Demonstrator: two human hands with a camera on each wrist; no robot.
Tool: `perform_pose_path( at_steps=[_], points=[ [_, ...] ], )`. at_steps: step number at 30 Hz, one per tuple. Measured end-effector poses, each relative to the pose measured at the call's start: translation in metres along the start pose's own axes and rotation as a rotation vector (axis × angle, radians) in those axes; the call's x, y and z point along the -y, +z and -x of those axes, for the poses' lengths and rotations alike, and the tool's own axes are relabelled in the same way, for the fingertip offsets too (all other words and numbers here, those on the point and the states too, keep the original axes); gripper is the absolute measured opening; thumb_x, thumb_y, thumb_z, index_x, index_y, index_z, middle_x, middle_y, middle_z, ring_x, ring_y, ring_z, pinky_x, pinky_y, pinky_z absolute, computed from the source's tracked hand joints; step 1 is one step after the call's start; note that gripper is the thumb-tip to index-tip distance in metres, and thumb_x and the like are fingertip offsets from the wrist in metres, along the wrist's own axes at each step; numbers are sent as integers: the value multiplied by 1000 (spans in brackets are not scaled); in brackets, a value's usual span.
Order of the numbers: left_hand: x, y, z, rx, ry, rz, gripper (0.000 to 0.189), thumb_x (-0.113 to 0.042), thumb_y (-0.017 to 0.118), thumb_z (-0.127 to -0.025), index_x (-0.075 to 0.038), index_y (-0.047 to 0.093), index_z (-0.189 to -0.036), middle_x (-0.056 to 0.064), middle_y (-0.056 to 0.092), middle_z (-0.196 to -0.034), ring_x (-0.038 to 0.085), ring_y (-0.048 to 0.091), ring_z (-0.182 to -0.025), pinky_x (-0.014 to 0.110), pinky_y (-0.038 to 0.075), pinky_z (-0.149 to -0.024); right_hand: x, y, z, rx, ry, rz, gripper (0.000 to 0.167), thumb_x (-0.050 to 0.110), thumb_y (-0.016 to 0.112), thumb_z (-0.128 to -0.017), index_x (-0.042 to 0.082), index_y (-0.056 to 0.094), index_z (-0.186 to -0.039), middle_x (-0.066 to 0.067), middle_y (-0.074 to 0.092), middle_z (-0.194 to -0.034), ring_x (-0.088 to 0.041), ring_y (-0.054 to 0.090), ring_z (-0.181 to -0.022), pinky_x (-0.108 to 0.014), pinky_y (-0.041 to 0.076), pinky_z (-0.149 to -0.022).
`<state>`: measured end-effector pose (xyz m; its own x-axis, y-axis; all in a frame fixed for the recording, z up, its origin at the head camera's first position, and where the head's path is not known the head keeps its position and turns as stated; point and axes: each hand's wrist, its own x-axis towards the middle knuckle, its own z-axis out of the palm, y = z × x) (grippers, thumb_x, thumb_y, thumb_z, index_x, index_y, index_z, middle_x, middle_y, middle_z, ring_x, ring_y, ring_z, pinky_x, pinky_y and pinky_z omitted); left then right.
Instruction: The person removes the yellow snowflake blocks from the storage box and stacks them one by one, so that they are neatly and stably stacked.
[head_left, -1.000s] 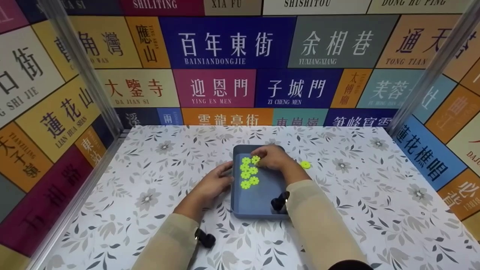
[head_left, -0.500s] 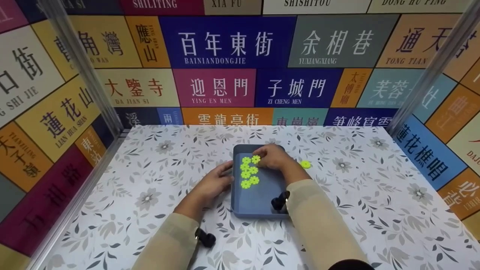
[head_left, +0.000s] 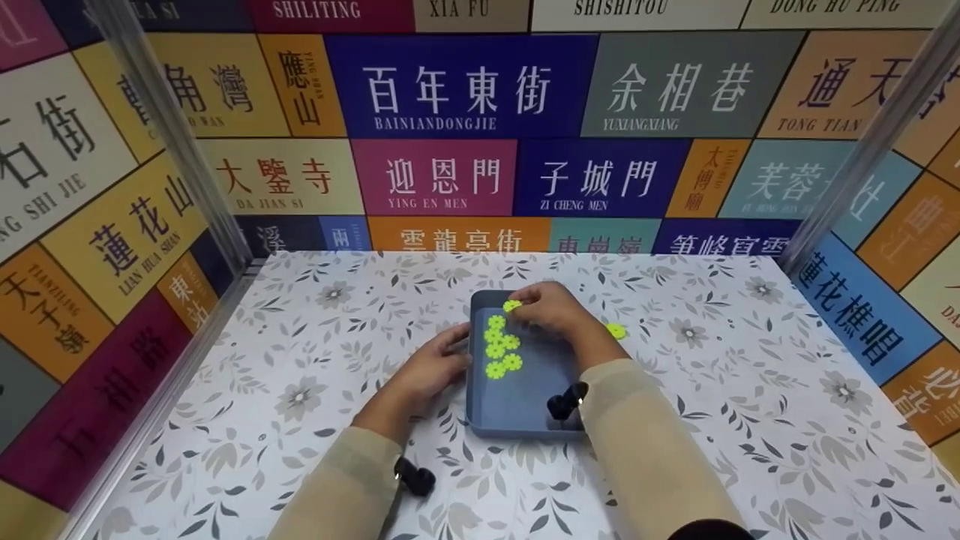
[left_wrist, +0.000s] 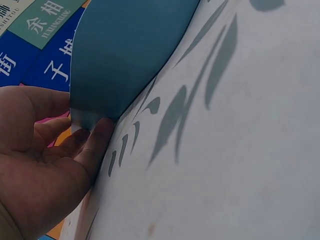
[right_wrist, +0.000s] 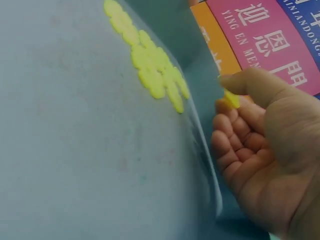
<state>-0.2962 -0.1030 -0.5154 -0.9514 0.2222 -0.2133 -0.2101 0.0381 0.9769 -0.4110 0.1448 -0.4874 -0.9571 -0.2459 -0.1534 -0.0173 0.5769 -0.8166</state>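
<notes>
across our floral tabletop (head_left: 225,397), most yellow-green flower-shaped pieces (head_left: 496,350) already lie in the gray-blue tray (head_left: 517,411) our left hand (head_left: 426,373) touches with relaxed fingers, our right hand (head_left: 551,307) pinches another piece (head_left: 511,306) at its far end, and we judge just one stray piece (head_left: 616,331) remains outside.

Tray (head_left: 517,405): plain grey-blue. Flower-shaped pieces (head_left: 496,350) in tray, held piece (head_left: 511,306), lone piece (head_left: 616,331) on side toward surface's right edge: all bright yellow-green. Surface (head_left: 375,292): white, printed with grey and beige leaves, flowers. Sleeves (head_left: 345,480): plain beige. Wall (head_left: 457,82) beyond surface's far edge: patchwork of blue, pink, orange, yellow, grey panels; white, red, dark lettering.
</notes>
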Motion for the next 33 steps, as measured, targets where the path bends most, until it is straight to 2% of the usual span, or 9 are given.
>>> perform_pose_path(
  at_steps=[5, 9, 14, 18, 21, 28, 33],
  points=[
    [1, 0, -1, 0, 12, -6, 66, -7, 61, -102, -21, 44, -165, 9, 37, -175, 33, 42, -158, 50, 42, -129, 17, -16, 8, -48, -2, -41, 40, 33, 84, -88, 17, 78, -124, -5, 76, -119, -18, 69, -100, -36, 61, -91],
    [2, -1, -2, -2, 21, -22, 66, -8, 62, -102, -22, 44, -164, 9, 38, -174, 34, 41, -159, 50, 42, -129, 28, -34, 21, -105, -6, -108, 40, 31, 84, -90, 15, 76, -126, -9, 74, -123, -24, 71, -107, -44, 62, -99],
    [2, -1, -2, -1, 25, -37, 66, -9, 62, -102, -23, 44, -164, 8, 38, -174, 33, 41, -159, 50, 41, -129, 29, -59, 39, -141, -32, -126, 42, 35, 83, -93, 15, 74, -128, -9, 72, -130, -29, 69, -117, -48, 60, -104],
    [1, -1, -1, 0, 20, -31, 66, -8, 61, -102, -22, 44, -164, 8, 38, -174, 33, 42, -159, 51, 42, -129, 16, -75, 53, -180, -34, -133, 45, 39, 82, -93, 15, 73, -130, -9, 73, -131, -30, 67, -117, -41, 59, -100],
    [1, 0, -1, 8, 20, -33, 65, -8, 60, -103, -21, 44, -165, 10, 38, -174, 34, 42, -158, 51, 42, -128, 0, -84, 62, -206, -25, -131, 49, 40, 81, -93, 15, 71, -134, -10, 72, -132, -28, 68, -114, -40, 58, -100],
    [0, 0, -2, 6, 14, -40, 65, -8, 61, -103, -22, 45, -164, 9, 39, -174, 34, 42, -158, 53, 42, -128, -34, -94, 75, -250, 30, -133, 60, 49, 80, -93, 14, 68, -140, -10, 69, -133, -23, 66, -112, -50, 54, -108],
    [2, 0, -2, 5, 9, -22, 66, -7, 61, -102, -24, 45, -164, 8, 39, -174, 33, 45, -157, 51, 43, -128, -50, -93, 74, -259, 87, -115, 63, 55, 81, -91, 17, 68, -140, -8, 68, -136, -22, 64, -115, -40, 57, -101]
  ],
)
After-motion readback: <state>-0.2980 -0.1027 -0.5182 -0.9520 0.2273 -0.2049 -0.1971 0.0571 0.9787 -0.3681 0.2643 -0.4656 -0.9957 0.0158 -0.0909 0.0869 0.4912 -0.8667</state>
